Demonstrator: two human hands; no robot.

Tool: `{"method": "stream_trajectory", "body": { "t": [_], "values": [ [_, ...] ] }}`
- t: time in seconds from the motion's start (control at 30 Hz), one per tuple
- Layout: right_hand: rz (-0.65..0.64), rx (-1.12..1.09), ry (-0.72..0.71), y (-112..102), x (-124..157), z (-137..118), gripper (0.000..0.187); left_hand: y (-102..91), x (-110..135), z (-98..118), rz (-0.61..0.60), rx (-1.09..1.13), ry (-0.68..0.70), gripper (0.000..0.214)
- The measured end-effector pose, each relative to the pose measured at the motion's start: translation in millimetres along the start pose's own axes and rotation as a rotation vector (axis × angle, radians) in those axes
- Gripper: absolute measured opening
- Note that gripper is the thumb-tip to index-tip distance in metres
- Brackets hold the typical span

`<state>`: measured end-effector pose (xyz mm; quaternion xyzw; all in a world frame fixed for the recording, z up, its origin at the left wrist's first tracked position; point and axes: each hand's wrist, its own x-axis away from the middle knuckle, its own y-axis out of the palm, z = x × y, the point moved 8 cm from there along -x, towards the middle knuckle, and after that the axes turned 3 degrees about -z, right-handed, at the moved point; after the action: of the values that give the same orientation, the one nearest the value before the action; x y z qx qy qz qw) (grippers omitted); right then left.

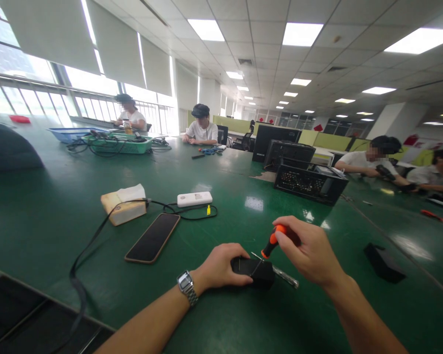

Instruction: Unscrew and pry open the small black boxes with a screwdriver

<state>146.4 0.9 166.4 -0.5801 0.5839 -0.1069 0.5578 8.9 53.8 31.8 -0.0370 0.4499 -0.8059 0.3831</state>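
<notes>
My left hand [221, 265], with a metal watch [186, 284] on its wrist, grips a small black block-shaped box [264, 278] on the green table. In my right hand [310, 246] is a screwdriver [271, 244] with an orange and black handle, held at a slant. Its thin shaft points down to the top face of the box, and the tip appears to meet it. A silver metal rod-like piece [288, 278] lies beside the box, partly hidden behind it. Fingers of both hands are closed.
Left of my hands lie a phone [153, 238], a tissue pack [127, 206], a white power bank-like device [194, 198] and a black cable [90, 241]. Another black block [384, 263] sits right. Black computer cases [310, 184] and a green basket [121, 143] stand farther back. Several people sit around.
</notes>
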Motion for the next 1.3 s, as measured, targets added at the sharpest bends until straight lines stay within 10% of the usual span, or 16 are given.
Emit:
{"method": "stream_trajectory", "body": {
  "t": [0.93, 1.1, 1.3],
  "values": [
    [-0.159, 0.051, -0.022, -3.8, 13.9, -11.6, 0.027, 1.7, 0.0, -2.9, -0.003, -0.025, -0.026, 0.04],
    [0.021, -0.08, 0.164, -20.0, 28.0, 55.0, 0.022, 0.3, 0.0, -1.8, -0.018, -0.052, -0.041, 0.039],
    [-0.175, 0.035, 0.4, 49.7, 83.6, 149.1, 0.027, 0.8, -1.3, -1.5, -0.002, -0.039, -0.024, 0.037]
  ]
}}
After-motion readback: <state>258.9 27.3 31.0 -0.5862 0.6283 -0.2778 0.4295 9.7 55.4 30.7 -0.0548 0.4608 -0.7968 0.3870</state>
